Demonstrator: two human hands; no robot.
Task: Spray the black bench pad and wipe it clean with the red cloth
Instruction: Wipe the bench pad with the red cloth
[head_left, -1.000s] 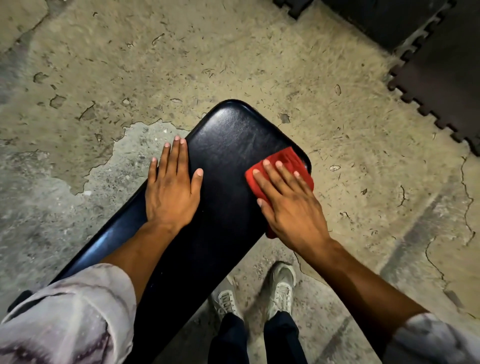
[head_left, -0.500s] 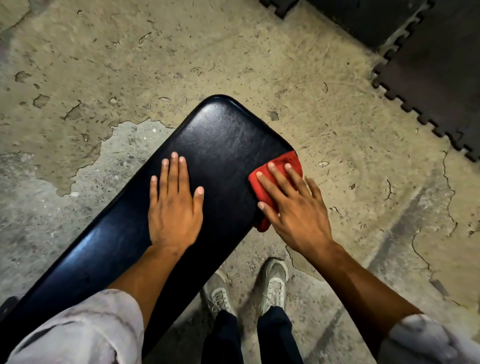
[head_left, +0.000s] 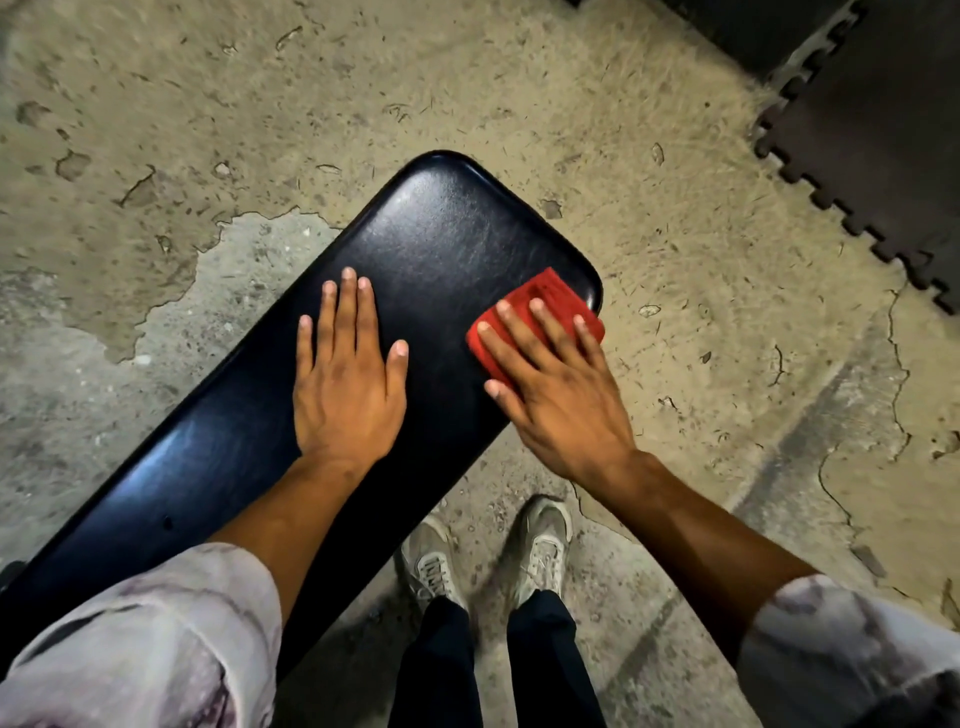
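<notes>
The black bench pad (head_left: 447, 234) runs diagonally from the lower left to its rounded far end at centre. My left hand (head_left: 345, 379) lies flat on the pad's middle, fingers together, holding nothing. My right hand (head_left: 550, 384) presses flat on the folded red cloth (head_left: 550, 296), which sits at the pad's right edge near the far corner. Most of the cloth is covered by my fingers. No spray bottle is in view.
Worn, cracked concrete floor (head_left: 675, 156) surrounds the bench. Dark interlocking foam mats (head_left: 883, 130) cover the upper right corner. My two feet in grey sneakers (head_left: 488, 556) stand just right of the pad's near side.
My right hand slid the red cloth back along the pad's right edge, then forward again toward the far corner. My left hand stayed flat on the pad.
</notes>
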